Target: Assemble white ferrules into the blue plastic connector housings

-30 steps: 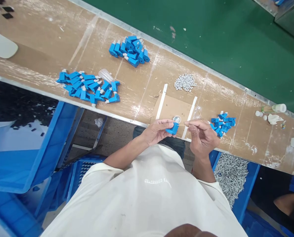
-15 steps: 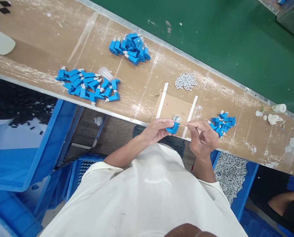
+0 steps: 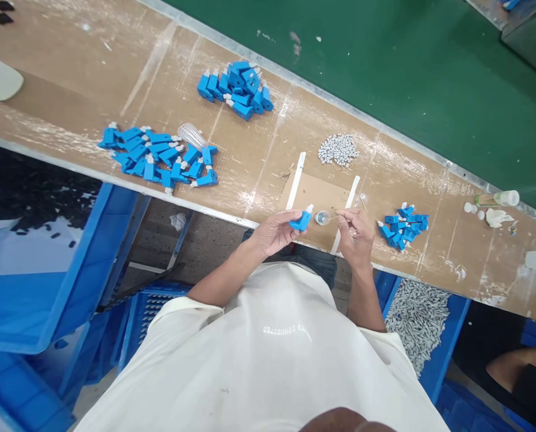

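Observation:
My left hand [image 3: 272,233] pinches a blue plastic block [image 3: 299,224] with a white tip pointing up and away from me. In the fingers of my right hand [image 3: 358,237] is a thin toothpick [image 3: 333,218], its far end at a small clear cup [image 3: 322,218]. Whether the stick touches what is in the cup I cannot tell. Under the cup lies a cardboard sheet [image 3: 319,191] held by two white tape strips. Another toothpick [image 3: 362,203] lies just beyond my right hand.
Piles of blue blocks lie at left [image 3: 159,153], at the back [image 3: 238,90] and at right [image 3: 403,227]. Small grey pieces [image 3: 338,150] are heaped behind the cardboard. A toothpick jar [image 3: 497,198] lies farther right. Bins [image 3: 418,324] stand below the bench; another person's arm [image 3: 515,366] shows at lower right.
The toothpick has come away from the blue block and over to the cup. My left hand has moved slightly left and turned the block, so its white tip shows.

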`<state>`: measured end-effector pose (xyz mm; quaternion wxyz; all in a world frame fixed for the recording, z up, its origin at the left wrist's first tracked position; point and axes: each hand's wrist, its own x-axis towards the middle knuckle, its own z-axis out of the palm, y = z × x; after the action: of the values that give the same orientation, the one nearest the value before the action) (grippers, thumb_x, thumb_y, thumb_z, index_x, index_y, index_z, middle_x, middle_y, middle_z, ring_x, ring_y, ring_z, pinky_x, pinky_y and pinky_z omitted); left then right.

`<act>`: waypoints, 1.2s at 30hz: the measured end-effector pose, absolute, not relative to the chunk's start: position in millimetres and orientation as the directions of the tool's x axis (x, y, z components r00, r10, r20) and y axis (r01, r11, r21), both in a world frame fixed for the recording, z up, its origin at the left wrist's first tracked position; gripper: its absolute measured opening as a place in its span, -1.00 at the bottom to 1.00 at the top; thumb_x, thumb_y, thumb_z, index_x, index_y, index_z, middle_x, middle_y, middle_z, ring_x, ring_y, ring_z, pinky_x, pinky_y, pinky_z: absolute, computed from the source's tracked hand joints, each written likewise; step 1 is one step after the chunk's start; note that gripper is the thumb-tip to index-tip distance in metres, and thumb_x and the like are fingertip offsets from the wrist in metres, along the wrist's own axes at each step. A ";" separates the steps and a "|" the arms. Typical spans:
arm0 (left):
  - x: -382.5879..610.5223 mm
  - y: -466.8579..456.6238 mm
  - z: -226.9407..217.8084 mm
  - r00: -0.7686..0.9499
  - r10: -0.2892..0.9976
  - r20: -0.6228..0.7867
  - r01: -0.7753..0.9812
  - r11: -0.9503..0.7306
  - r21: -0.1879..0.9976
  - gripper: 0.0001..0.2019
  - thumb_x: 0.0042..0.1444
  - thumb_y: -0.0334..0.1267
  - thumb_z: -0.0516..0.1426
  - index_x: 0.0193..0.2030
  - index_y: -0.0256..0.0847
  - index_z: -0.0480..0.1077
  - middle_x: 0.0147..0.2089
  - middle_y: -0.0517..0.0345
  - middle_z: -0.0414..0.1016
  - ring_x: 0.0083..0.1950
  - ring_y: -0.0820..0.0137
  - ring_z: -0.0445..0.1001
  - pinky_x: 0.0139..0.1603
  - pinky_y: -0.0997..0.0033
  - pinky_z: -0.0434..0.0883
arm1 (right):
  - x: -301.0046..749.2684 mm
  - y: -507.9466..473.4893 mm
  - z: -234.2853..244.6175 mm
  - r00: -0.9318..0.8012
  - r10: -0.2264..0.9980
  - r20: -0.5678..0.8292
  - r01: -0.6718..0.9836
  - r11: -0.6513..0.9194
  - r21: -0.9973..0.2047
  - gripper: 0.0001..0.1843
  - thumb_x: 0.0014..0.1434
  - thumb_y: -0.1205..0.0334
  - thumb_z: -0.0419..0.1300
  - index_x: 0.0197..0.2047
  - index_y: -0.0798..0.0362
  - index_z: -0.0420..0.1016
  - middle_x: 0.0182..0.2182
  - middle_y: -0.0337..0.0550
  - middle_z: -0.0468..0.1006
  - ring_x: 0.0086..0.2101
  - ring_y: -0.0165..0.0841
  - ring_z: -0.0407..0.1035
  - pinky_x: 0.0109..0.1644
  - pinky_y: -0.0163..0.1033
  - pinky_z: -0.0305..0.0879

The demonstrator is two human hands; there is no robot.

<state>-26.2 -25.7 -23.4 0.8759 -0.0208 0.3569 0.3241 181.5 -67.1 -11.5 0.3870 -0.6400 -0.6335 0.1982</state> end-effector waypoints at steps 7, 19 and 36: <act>-27.7 -16.5 -40.1 0.503 0.543 -0.672 -0.609 0.774 0.170 -0.93 0.07 -0.56 0.22 -0.35 -0.37 0.47 -0.47 0.12 0.55 -0.53 0.50 0.52 -0.57 0.64 0.42 | 219.4 -22.8 -38.2 0.276 0.951 0.136 0.583 -0.053 -0.810 -0.63 0.28 0.01 0.20 -0.01 0.06 0.63 -0.24 -0.08 0.62 -0.32 -0.30 0.49 -0.23 -0.17 0.47; -28.9 -20.2 -60.4 0.588 0.605 -0.536 -0.587 0.776 0.233 -0.92 0.06 -0.54 0.27 -0.28 -0.39 0.50 -0.37 0.05 0.59 -0.43 0.45 0.59 -0.36 0.55 0.56 | 240.0 68.8 -45.7 0.068 0.985 0.157 0.827 0.032 -0.562 -0.81 0.22 0.21 0.18 -0.27 0.02 0.64 -0.27 -0.05 0.67 -0.25 -0.21 0.47 -0.02 -0.07 0.42; -24.5 -11.7 -43.2 0.551 0.603 -0.577 -0.575 0.775 0.262 -0.93 0.10 -0.53 0.27 -0.31 -0.37 0.47 -0.44 0.12 0.54 -0.50 0.49 0.56 -0.53 0.68 0.48 | 230.3 53.0 -2.4 0.066 0.998 0.000 0.604 -0.040 -0.796 -0.87 0.09 0.19 0.26 -0.43 0.02 0.44 -0.54 -0.26 0.50 -0.51 -0.35 0.39 -0.37 -0.23 0.41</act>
<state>-24.5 -11.7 -43.2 0.8804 0.0211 0.3355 0.3344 230.3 53.0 -2.4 0.3245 -0.6540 -0.6122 0.3036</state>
